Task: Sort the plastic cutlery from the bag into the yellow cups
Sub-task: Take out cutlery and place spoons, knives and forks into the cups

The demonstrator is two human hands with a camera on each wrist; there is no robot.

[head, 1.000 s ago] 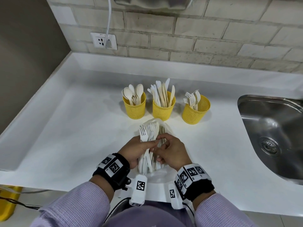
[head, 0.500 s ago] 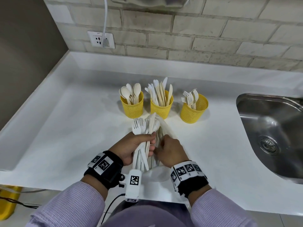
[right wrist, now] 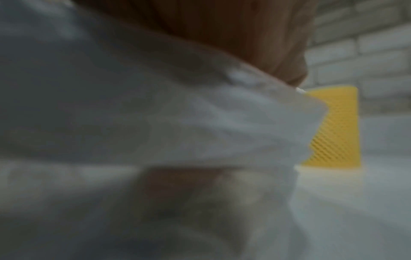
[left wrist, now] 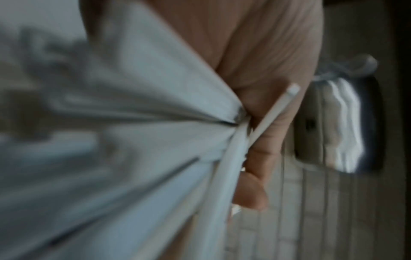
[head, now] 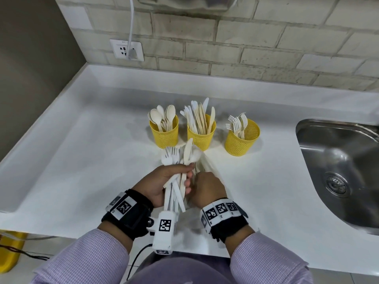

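Three yellow mesh cups stand in a row on the white counter: a spoon cup, a knife cup and a fork cup. Just in front of them my left hand grips a bundle of white plastic cutlery, with fork heads and a knife blade sticking up past my thumb. The handles cross my fingers in the left wrist view. My right hand sits beside it, holding the clear plastic bag. The bag fills the blurred right wrist view, with one yellow cup behind it.
A steel sink is sunk into the counter on the right. A brick wall with a socket and a white cable runs along the back. The counter's front edge is just below my wrists.
My left hand has closed round the cutlery bundle and drawn it up and forward, out of the bag. My right hand has shifted onto the bag beside it.
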